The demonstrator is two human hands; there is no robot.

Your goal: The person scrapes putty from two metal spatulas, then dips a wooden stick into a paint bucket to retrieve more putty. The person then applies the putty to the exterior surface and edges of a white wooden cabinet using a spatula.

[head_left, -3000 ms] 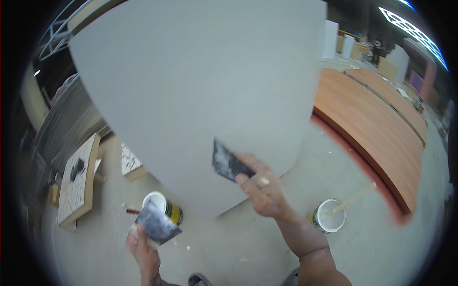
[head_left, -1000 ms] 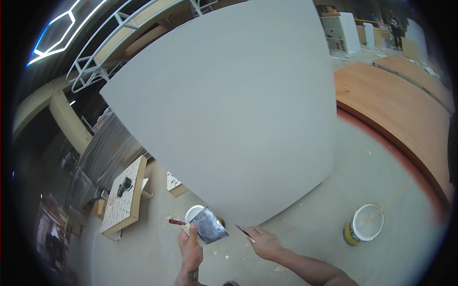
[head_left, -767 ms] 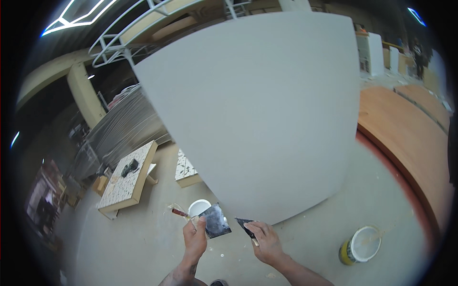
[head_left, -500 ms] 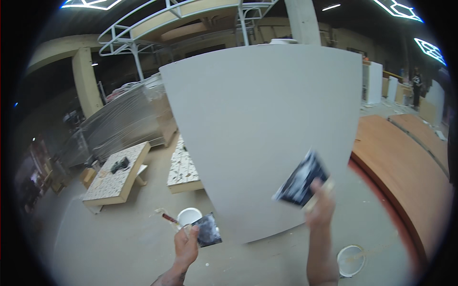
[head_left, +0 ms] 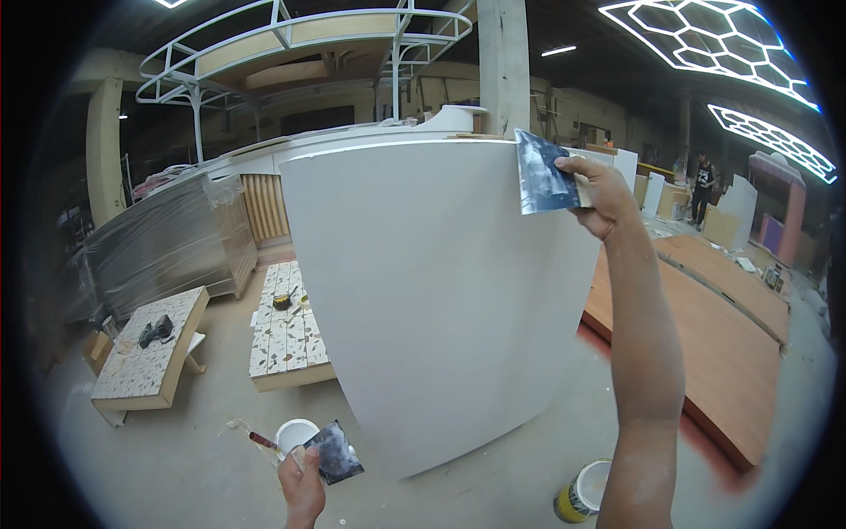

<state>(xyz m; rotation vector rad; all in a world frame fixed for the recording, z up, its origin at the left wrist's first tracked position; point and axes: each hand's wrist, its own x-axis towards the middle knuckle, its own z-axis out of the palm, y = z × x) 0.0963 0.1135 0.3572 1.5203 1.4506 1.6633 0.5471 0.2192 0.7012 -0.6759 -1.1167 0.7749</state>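
Observation:
A tall, pale grey-white panel [head_left: 423,291] with a curved top stands in front of me. My right hand [head_left: 606,196] is raised with the arm stretched out, closed on a wide putty knife [head_left: 539,176]. Its dark blade, smeared white, is at the panel's upper right edge. Low on the left, my left hand [head_left: 301,489] grips a second putty knife [head_left: 338,454], whose dark blade also carries white smears. Just beyond that hand sits a white bucket [head_left: 294,430]. A red-handled tool [head_left: 262,439] shows beside the bucket; whether my hand touches it I cannot tell.
A yellow-banded can [head_left: 571,504] stands on the floor near my right forearm. Brown boards [head_left: 705,344] lie at the right. Speckled slabs [head_left: 291,353] at left carry a tape measure [head_left: 283,301] and a dark tool [head_left: 156,331]. Another person [head_left: 702,189] stands far back right.
My right hand has moved the putty knife up from the panel's lower right to its upper right edge. The view has shifted; my left hand still holds its knife low at the left.

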